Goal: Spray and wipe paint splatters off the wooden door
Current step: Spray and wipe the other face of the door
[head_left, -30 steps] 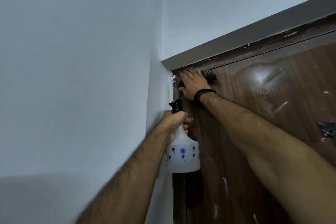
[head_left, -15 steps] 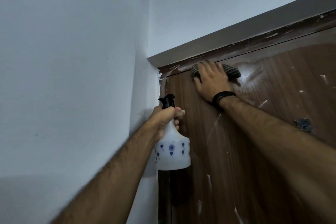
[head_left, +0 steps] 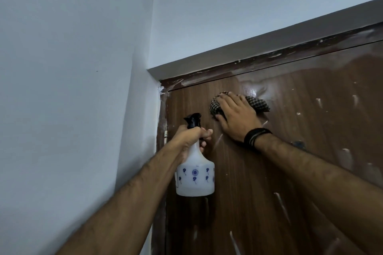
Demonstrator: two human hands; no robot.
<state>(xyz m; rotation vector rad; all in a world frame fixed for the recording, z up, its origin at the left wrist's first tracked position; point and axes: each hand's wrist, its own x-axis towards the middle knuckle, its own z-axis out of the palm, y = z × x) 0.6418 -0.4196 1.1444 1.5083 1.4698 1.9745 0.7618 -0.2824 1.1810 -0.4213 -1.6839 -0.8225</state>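
Two hands work: right hand [head_left: 236, 118] presses flat on the soft, limp checked cloth [head_left: 258, 104]; left hand [head_left: 191, 134] grips the light white plastic spray bottle [head_left: 194, 176] at its neck.

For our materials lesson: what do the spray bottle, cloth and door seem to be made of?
Spray bottle: translucent white plastic, likely, with printed blue motifs and a black nozzle.
Cloth: woven fabric, shown by its checked pattern and folds.
Door: brown wood or wood-look laminate, with visible grain and a glossy wet sheen.

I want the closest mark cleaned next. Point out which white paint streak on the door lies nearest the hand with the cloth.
The short slanted streak between the spray bottle's neck and the right hand's wrist; other streaks lie farther right or lower.
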